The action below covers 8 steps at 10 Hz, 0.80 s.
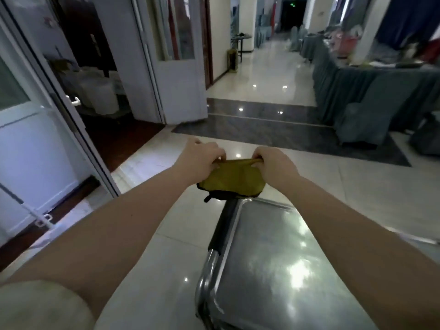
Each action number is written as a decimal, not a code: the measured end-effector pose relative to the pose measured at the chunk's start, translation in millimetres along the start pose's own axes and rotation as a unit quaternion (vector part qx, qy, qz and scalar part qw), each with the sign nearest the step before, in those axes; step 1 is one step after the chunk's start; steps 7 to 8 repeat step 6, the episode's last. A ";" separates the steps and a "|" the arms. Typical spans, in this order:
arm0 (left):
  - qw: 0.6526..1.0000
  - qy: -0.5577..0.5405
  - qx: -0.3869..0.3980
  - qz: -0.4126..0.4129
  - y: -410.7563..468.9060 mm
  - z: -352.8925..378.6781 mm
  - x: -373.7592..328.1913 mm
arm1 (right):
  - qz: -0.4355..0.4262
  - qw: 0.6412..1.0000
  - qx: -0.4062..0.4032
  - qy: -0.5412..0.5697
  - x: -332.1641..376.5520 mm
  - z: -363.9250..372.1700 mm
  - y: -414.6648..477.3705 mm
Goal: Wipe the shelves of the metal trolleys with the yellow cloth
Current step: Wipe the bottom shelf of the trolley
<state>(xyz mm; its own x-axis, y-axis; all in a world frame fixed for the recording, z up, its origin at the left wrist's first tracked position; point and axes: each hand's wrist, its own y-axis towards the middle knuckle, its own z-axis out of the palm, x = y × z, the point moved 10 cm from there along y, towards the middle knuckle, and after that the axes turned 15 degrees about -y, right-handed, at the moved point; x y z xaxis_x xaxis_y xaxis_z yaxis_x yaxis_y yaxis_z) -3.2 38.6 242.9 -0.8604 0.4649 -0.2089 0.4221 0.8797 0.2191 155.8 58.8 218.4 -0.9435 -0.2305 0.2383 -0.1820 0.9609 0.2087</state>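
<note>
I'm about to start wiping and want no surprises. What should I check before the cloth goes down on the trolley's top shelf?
1. Yellow cloth gripped: ok. The left hand and right hand each pinch its upper edge.
2. Cloth in contact with the top shelf: cannot tell. It hangs at the shelf's far end.
3. Top shelf free of objects: ok. Nothing lies on the visible part.
4. Black handle held to steady things: not ok. Neither hand is on it.
5. Lower shelves: cannot tell. They are hidden under the top shelf.
</note>
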 end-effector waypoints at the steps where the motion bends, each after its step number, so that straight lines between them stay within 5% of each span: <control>1: 0.993 -0.042 -0.097 0.048 4.6 14.7 15.2 | 0.039 0.994 -0.096 -0.030 -2.4 2.1 -1.5; 2: 0.989 -0.086 -0.103 0.056 -15.5 56.2 38.0 | 0.002 0.991 -0.092 -0.092 9.5 44.6 -27.0; 4: 0.991 -0.131 0.022 -0.009 -103.3 187.9 79.5 | 0.013 0.996 0.045 -0.081 27.5 192.4 -114.3; 8: 0.976 -0.212 0.053 -0.019 -106.8 200.9 80.5 | 0.008 0.994 0.105 0.026 24.3 206.8 -127.6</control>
